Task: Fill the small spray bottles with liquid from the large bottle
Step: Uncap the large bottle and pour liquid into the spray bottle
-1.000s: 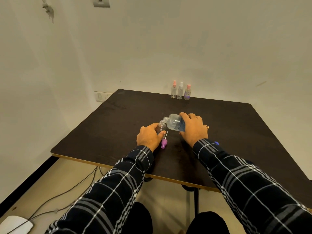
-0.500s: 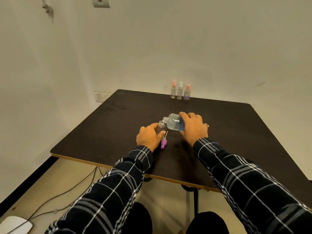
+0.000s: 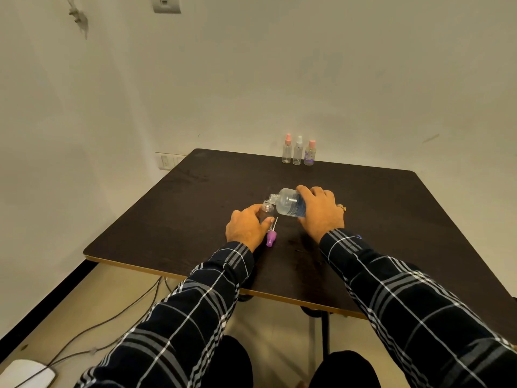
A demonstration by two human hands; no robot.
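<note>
My right hand (image 3: 320, 212) grips the large clear bottle (image 3: 288, 204), which is tilted on its side with its open neck pointing left, just above the mouth of a small clear bottle (image 3: 267, 210). That small bottle stands upright on the dark table (image 3: 195, 208) with no top, and my left hand (image 3: 247, 226) is wrapped around it. Its purple spray top (image 3: 271, 238) with a white tube lies on the table between my hands. Three small spray bottles (image 3: 298, 151) with their tops on stand in a row at the table's far edge.
The table sits against a pale wall, with wall sockets (image 3: 167, 161) at its far left corner. Cables (image 3: 117, 317) run over the floor below the near left edge, beside a white object (image 3: 25, 375). A small blue thing (image 3: 359, 236) peeks out by my right sleeve.
The large bottle's neck has dipped slightly lower toward the small bottle's mouth. Both hands stay in place.
</note>
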